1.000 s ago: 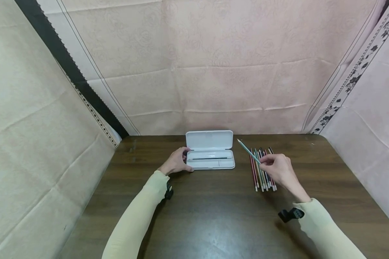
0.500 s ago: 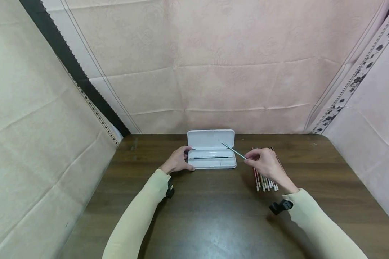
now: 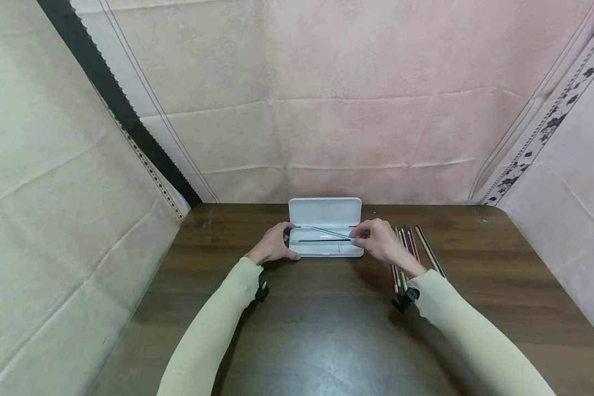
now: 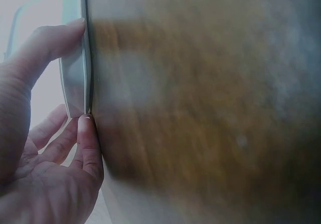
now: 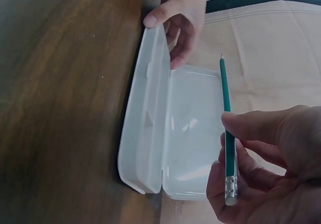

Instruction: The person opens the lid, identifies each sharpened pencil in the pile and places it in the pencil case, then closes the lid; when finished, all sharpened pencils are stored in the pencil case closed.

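A white pencil case (image 3: 325, 252) lies with its lid (image 3: 325, 211) raised at the back. My left hand (image 3: 272, 245) grips its left end, thumb at the front corner and fingers round the end; in the left wrist view the fingertips touch the white case (image 4: 74, 86). Above the tray, my right hand (image 3: 378, 240) pinches a green pencil (image 5: 226, 93) between thumb and fingers, near its white eraser end. The pencil's sharp tip points left, over the case. Inside, a thin dark pencil-like line runs along the back compartment.
Several pencils (image 3: 412, 242) lie side by side to the right of the case, partly hidden under the right forearm. One pencil (image 3: 429, 250) slants at their right edge. The brown wooden table (image 3: 322, 324) ends at a hanging pale cloth (image 3: 336, 137); more cloth hangs at both sides.
My right hand has carried the green pencil left from above the row of pencils to over the case, and the pencil now lies flatter. The left hand keeps its grip.
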`<state>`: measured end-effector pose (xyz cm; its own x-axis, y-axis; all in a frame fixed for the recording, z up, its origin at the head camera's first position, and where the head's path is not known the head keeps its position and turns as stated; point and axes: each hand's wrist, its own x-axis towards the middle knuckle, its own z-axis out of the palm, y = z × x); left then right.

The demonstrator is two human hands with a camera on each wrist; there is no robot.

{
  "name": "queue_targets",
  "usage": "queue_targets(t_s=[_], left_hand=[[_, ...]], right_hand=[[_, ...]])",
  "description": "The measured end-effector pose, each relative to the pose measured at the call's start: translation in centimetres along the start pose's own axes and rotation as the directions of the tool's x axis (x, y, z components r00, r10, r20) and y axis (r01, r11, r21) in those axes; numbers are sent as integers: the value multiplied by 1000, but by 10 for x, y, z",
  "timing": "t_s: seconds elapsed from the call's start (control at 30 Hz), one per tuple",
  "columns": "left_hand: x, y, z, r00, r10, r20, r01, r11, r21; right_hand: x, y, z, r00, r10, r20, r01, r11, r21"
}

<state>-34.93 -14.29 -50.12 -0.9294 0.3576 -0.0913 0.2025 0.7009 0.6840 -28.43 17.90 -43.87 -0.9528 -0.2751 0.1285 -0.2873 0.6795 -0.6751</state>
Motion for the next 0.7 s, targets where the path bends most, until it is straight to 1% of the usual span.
queue_targets(t_s=[0.13, 0.37, 0.63, 0.7], left_hand=[[1, -1, 0, 1000, -4, 1, 4, 1000, -2], [1, 0, 0, 1000, 5, 2, -5, 1000, 0], [0, 1, 0, 1000, 0, -4, 0, 1000, -11], [1, 0, 0, 1000, -2, -4, 2, 1000, -11]], right_hand=[[12, 2, 9, 1000, 5, 22, -5, 1000, -2], [30, 10, 21, 998, -38, 51, 39, 999, -18], [45, 17, 32, 996, -55, 76, 59, 997, -55], [48, 18, 34, 996, -47, 82, 52, 997, -62]])
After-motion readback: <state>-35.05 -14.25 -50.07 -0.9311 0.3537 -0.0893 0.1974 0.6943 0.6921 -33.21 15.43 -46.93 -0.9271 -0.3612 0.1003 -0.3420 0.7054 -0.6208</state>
